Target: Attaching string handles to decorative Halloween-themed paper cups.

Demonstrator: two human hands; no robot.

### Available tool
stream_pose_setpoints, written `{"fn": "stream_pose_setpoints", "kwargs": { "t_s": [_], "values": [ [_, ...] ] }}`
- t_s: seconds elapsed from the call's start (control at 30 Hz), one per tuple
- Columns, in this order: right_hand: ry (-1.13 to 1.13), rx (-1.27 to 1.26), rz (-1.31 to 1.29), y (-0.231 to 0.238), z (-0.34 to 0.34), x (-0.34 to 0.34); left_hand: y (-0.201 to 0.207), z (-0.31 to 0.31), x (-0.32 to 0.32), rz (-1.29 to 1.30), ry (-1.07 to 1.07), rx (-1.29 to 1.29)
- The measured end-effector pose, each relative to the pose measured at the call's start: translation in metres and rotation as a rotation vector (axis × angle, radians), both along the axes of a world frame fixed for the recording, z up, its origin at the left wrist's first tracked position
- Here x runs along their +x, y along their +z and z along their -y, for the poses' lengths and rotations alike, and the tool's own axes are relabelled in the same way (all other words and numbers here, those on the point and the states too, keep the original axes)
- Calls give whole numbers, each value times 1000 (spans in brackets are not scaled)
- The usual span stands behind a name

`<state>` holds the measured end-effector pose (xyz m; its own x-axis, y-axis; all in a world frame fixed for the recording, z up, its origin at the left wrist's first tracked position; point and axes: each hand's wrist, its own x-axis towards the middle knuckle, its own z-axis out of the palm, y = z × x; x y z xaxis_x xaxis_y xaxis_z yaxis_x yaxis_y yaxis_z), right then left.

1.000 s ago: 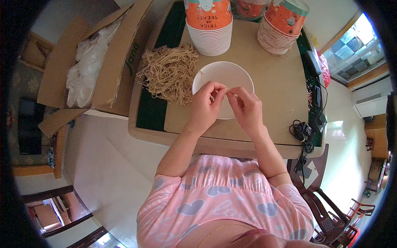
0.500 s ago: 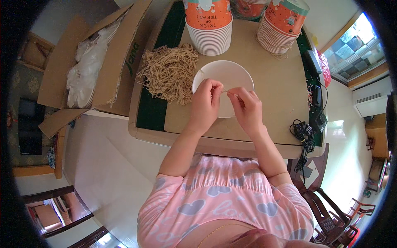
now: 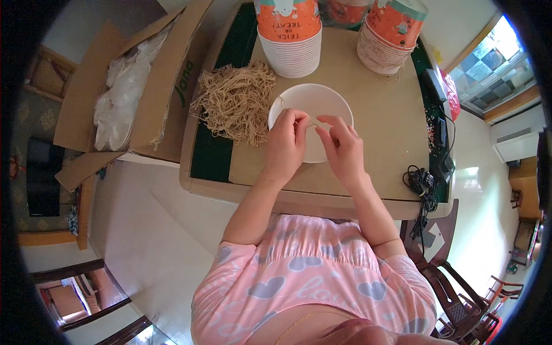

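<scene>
A white paper tub (image 3: 322, 98) stands at the near middle of the table, its round mouth facing up. Over its near rim, my left hand (image 3: 286, 141) pinches a thin beige string (image 3: 312, 124) between thumb and forefinger. A short bit of string also shows at the tub's left rim. Just to the right, my right hand (image 3: 345, 145) is held with thumb and forefinger apart, close to the loose string end. Nothing is visible between those fingers. Left of the tub lies a tangled heap of beige strings (image 3: 236, 102).
Beyond the tub rise a stack of orange-printed paper tubs (image 3: 290, 54) and, to its right, another stack with strings (image 3: 384, 49). An open cardboard box (image 3: 167, 75) with white plastic bags is at the left. Black cables (image 3: 422, 187) lie at the table's right edge.
My right thumb and forefinger have parted and let go of the string. My left hand keeps its pinch in nearly the same place.
</scene>
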<state>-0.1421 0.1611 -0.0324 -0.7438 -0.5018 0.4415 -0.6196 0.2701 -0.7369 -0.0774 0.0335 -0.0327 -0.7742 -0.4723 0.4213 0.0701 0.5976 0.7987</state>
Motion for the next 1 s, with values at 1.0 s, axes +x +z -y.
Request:
{"fn": "stream_pose_setpoints", "kwargs": {
  "t_s": [1.0],
  "values": [
    [33,-249,137,-32,-63,-23,66,-2,-8,-102,-372,730]
  ]
}}
